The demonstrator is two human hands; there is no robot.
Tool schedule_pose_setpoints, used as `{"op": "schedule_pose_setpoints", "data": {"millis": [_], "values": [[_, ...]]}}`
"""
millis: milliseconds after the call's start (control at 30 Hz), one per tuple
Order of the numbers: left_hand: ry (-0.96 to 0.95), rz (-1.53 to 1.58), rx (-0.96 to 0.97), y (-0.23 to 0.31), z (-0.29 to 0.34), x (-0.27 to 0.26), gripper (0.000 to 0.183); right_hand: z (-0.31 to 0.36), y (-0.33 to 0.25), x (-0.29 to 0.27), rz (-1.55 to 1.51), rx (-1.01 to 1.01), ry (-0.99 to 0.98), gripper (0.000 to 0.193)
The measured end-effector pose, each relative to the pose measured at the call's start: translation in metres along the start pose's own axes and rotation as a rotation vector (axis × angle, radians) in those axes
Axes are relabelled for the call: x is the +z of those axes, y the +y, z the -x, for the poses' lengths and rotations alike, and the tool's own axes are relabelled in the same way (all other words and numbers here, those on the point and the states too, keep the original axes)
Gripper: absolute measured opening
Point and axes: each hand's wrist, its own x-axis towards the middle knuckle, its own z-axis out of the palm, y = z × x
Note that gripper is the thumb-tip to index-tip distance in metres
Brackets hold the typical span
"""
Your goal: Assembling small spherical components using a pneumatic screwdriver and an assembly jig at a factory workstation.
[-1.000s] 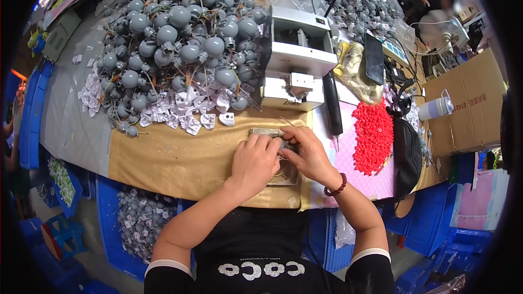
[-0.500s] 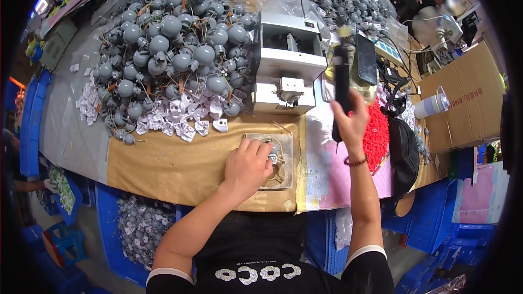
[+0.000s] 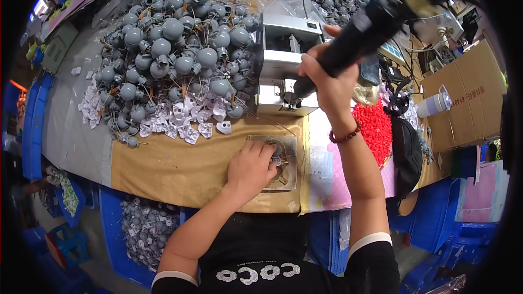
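My left hand (image 3: 251, 166) has its fingers closed on a small grey rounded part (image 3: 279, 151), which sits in a pale square fixture (image 3: 290, 177) near the table's front edge. The hand covers much of that part. My right hand (image 3: 331, 88) is wrapped around a black electric screwdriver (image 3: 357, 38), held at a slant. The screwdriver's lower end is by the metal front mechanism of a white and grey box-shaped machine (image 3: 267, 106); its bit cannot be made out. Its upper end is blurred, with a dark cable beyond it.
Left of the machine lies a heap of grey ball-shaped parts (image 3: 172, 29) with white plastic pieces (image 3: 185, 130). Red small parts (image 3: 373, 133) are piled to the right, beside a black bag (image 3: 404, 149). A white cup (image 3: 433, 104) and cardboard box (image 3: 463, 98) stand farther right.
My right hand has brought the screwdriver left and up to the machine's front, tilting it from nearly upright to a slant. My left hand stays at the fixture.
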Motion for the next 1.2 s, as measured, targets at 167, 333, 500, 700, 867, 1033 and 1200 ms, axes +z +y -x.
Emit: {"op": "schedule_pose_setpoints", "data": {"millis": [167,333,500,700,867,1033,1200], "values": [[-0.001,-0.011,0.001,0.000,0.002,-0.002,0.035,-0.004,0.010,0.009,0.061,0.250,-0.049,0.061],[0.034,0.010,0.035,-0.003,0.001,0.001,0.034,0.058,-0.019,0.008,-0.026,0.324,-0.104,0.068],[0.046,0.007,0.027,-0.002,0.001,0.000,0.033,0.097,-0.024,0.011,-0.120,0.254,-0.177,0.086],[0.083,-0.015,0.035,-0.003,0.000,0.005,0.035,0.109,-0.014,0.008,-0.106,0.230,-0.159,0.081],[0.045,-0.035,0.018,-0.002,0.001,0.002,0.034,0.111,-0.006,-0.004,0.000,0.126,-0.319,0.087],[0.045,-0.010,0.015,-0.003,0.001,0.001,0.034,0.112,-0.007,-0.002,-0.024,0.144,-0.326,0.084],[0.035,0.015,0.032,-0.004,-0.005,-0.004,0.034,0.118,-0.003,-0.003,0.068,0.029,-0.402,0.079]]}}
